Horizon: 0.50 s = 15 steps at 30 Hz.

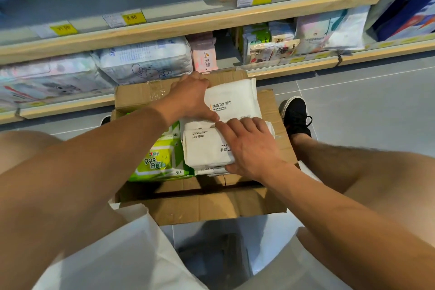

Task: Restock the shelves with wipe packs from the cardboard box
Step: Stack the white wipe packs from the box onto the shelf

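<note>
An open cardboard box [202,205] sits on the floor between my knees, in front of the shelves. Inside lie green wipe packs [160,160] on the left and white wipe packs on the right. My left hand [190,99] grips the left edge of a white wipe pack [235,99] that is tilted up at the box's far side. My right hand [251,148] lies flat over another white wipe pack [204,150] on top of the stack, thumb under its near edge.
The lower shelf [292,66] holds large tissue bundles at left, a pink pack and small packs at right, with a gap behind the box. The upper shelf [188,23] carries yellow price tags. My black shoe [296,115] stands right of the box.
</note>
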{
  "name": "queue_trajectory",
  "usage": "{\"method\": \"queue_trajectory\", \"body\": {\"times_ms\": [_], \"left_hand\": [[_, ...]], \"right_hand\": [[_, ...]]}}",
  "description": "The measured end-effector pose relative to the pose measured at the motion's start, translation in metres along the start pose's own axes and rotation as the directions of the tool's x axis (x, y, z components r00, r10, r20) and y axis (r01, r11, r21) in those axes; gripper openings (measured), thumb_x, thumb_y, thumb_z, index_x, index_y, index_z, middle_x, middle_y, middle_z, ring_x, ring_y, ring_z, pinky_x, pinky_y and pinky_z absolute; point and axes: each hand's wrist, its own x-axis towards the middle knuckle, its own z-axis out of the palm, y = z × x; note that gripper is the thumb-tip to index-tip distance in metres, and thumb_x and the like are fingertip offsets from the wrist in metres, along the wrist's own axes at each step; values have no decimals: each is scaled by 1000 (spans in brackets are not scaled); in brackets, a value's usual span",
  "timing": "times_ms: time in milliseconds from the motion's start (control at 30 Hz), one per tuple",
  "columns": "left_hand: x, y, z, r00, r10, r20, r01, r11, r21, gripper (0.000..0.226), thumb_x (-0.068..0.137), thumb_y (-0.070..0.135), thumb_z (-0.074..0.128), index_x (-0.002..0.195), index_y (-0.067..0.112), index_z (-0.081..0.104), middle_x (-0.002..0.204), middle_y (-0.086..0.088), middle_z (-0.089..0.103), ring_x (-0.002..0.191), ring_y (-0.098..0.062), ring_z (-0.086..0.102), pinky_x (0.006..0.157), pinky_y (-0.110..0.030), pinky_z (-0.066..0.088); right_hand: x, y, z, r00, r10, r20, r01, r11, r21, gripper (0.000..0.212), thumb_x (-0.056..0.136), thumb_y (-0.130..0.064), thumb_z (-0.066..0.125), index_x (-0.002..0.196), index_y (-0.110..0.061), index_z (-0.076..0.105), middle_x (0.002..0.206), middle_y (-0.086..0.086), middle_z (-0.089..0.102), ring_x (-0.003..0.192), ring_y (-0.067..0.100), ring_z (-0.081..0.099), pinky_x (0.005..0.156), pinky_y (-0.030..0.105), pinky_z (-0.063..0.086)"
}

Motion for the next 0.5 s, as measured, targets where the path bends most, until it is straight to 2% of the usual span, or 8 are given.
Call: {"method": "queue_trajectory", "body": {"times_ms": [100, 200, 367, 433, 500], "left_hand": [[3, 3, -9, 995, 91, 28, -88, 992, -91, 63, 56, 52, 84, 97, 21, 48, 101, -1, 43, 97, -21, 43, 73, -30, 34], [11, 5, -15, 989, 103, 108, -84, 983, -164, 59, 58, 45, 85, 92, 20, 45, 98, -1, 52, 86, -19, 48, 63, -30, 32], [21, 6, -19, 946, 51, 319, 38, 963, -267, 63, 57, 45, 83, 109, 31, 49, 106, 7, 61, 95, -16, 58, 80, -30, 48], [23, 7, -23, 932, 41, 360, 58, 964, -260, 73, 44, 53, 81, 109, 34, 54, 107, 10, 63, 95, -14, 61, 86, -34, 51], [24, 8, -28, 929, 23, 369, 65, 972, -225, 81, 32, 60, 79, 106, 32, 59, 103, 11, 65, 92, -14, 62, 85, -36, 54]], "right_hand": [[0, 0, 1, 1000, -12, 1, 12, 1000, 9, 96, 64, -53, 74, 144, -18, 33, 128, 5, 50, 114, 31, 47, 105, 46, 29], [-1, 3, -1, 999, -23, 21, 23, 999, 26, 95, 68, -54, 71, 146, -21, 26, 133, 2, 45, 119, 29, 43, 108, 44, 24], [-1, 5, -4, 1000, -18, 24, 17, 999, 47, 94, 71, -53, 70, 146, -23, 23, 136, 1, 42, 121, 28, 40, 109, 43, 21], [-2, 4, -2, 1000, -13, 18, 12, 999, 45, 94, 69, -53, 71, 146, -23, 25, 135, 1, 42, 120, 28, 40, 109, 43, 21], [-2, 4, 1, 1000, -14, 4, 14, 999, 40, 96, 67, -53, 73, 145, -22, 28, 133, 1, 45, 118, 28, 42, 108, 43, 22]]}}
